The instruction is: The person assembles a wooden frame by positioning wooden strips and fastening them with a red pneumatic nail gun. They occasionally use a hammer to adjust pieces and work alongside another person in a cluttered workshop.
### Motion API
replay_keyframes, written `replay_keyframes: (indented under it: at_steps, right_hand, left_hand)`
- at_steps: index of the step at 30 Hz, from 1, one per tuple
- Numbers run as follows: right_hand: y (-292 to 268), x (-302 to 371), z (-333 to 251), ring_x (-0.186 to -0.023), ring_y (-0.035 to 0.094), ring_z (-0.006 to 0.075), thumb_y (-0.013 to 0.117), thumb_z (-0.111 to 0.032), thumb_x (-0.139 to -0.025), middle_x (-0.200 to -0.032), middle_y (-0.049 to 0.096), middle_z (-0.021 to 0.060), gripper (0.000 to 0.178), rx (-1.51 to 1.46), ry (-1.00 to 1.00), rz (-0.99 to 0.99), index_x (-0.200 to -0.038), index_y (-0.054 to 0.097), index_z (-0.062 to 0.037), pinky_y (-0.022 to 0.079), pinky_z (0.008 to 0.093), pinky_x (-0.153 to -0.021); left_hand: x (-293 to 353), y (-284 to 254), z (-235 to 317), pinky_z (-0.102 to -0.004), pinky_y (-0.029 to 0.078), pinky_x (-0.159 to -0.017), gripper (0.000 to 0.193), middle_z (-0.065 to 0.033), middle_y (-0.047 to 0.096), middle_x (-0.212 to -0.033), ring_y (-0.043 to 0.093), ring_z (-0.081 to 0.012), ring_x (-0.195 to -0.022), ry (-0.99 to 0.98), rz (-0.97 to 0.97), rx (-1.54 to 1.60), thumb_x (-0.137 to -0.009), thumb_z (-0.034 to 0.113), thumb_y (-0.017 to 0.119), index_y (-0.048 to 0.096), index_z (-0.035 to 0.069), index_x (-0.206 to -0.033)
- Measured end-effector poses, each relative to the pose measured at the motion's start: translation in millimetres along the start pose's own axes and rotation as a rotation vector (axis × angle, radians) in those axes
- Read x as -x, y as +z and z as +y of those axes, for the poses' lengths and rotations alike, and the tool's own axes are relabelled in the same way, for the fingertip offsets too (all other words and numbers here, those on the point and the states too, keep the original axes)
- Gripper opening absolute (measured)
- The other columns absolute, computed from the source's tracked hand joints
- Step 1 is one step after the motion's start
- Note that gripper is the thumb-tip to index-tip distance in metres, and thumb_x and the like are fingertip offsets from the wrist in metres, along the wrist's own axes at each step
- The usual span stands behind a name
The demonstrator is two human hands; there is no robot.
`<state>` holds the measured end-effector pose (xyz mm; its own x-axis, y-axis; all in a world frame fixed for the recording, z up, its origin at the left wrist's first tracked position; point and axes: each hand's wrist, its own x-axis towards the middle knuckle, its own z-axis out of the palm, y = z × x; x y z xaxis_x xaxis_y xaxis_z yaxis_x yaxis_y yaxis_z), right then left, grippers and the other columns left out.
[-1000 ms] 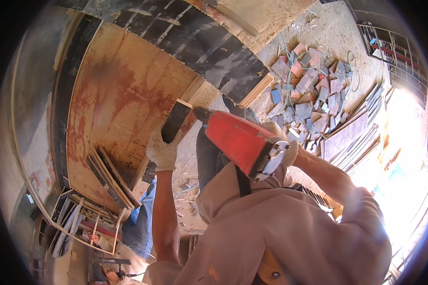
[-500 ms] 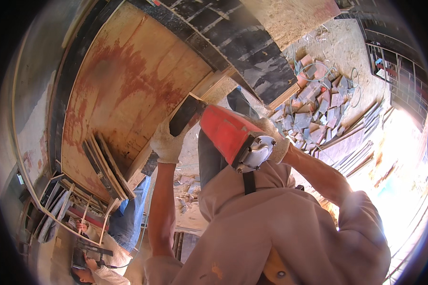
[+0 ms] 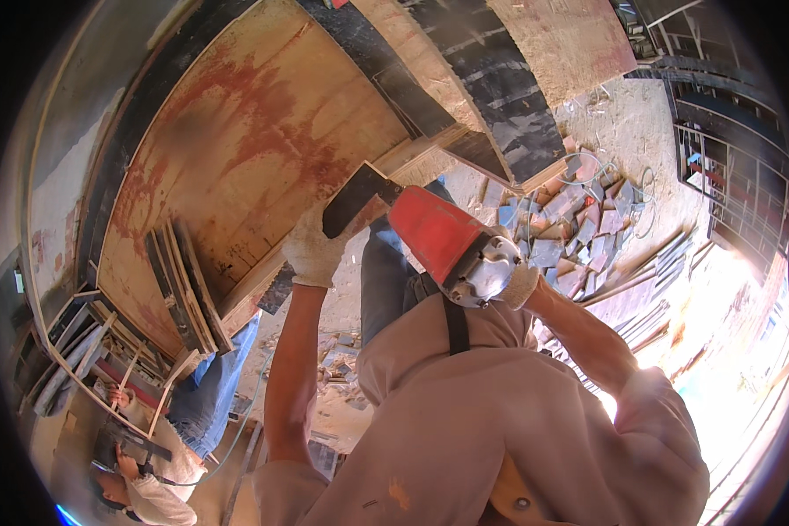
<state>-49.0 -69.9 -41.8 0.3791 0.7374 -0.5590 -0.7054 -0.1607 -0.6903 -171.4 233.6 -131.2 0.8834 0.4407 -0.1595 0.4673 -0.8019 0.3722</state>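
Note:
In the middle of the view is a red nail gun [image 3: 437, 235] with a bolted silver end cap. My right hand [image 3: 519, 279], in a pale work glove, is closed on it from the right side; its grip is mostly hidden behind the tool body. The tool's nose meets a small dark-faced plywood piece [image 3: 356, 198]. My left hand [image 3: 314, 249], gloved too, holds that piece by its near left side, beside the edge of a large stained plywood panel [image 3: 245, 131].
Several narrow boards [image 3: 184, 285] lean on the panel at left. Dark-faced sheets [image 3: 500, 83] stand ahead. Wood offcuts [image 3: 579, 215] and hoses [image 3: 647, 202] litter the ground at right. At lower left a co-worker [image 3: 153, 473] holds a dark tool with a hose.
The nail gun and plywood piece have shifted slightly right in the view with both my hands. The view has turned a little. Both hands keep their hold.

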Motion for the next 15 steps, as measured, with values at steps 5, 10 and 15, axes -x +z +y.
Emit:
replay_keyframes:
  at_steps: [5, 10, 15]
  right_hand:
    - [-14.5, -4.8, 7.3, -0.126, 0.059, 0.0181, 0.069, -0.016, -0.094, -0.142, 0.061, 0.0084, 0.071, 0.877, -0.288, -0.097, -0.157, 0.037, -0.0058, 0.048, 0.0336, -0.106]
    - [-30.2, 23.1, 47.7, -0.131, 0.056, 0.0252, 0.053, -0.041, -0.102, -0.145, 0.057, 0.0103, 0.06, 0.328, -0.179, -0.103, -0.152, 0.043, -0.0097, 0.045, 0.0436, -0.111]
    - [-41.4, 67.2, -5.2, -0.123, 0.061, 0.0205, 0.066, -0.031, -0.095, -0.137, 0.063, 0.0056, 0.055, 0.985, -0.294, -0.029, -0.144, 0.05, -0.0126, 0.053, 0.041, -0.1]
  left_hand:
    - [4.3, -2.5, 0.7, -0.043, 0.058, -0.075, 0.07, -0.0118, 0.074, -0.105, 0.073, -0.0318, -0.093, -0.045, -0.026, 0.006, -0.078, 0.065, 0.077, 0.069, 0.012, -0.124]
    - [-6.8, -12.6, 8.5, -0.0415, 0.057, -0.081, 0.075, -0.0129, 0.072, -0.113, 0.072, -0.0307, -0.1, -0.064, -0.148, 0.014, -0.081, 0.065, 0.074, 0.063, 0.012, -0.132]
    - [-21.2, 5.1, 47.9, -0.043, 0.053, -0.092, 0.075, -0.0129, 0.068, -0.124, 0.067, -0.0317, -0.113, 0.016, -0.279, -0.038, -0.086, 0.061, 0.071, 0.054, 0.012, -0.14]
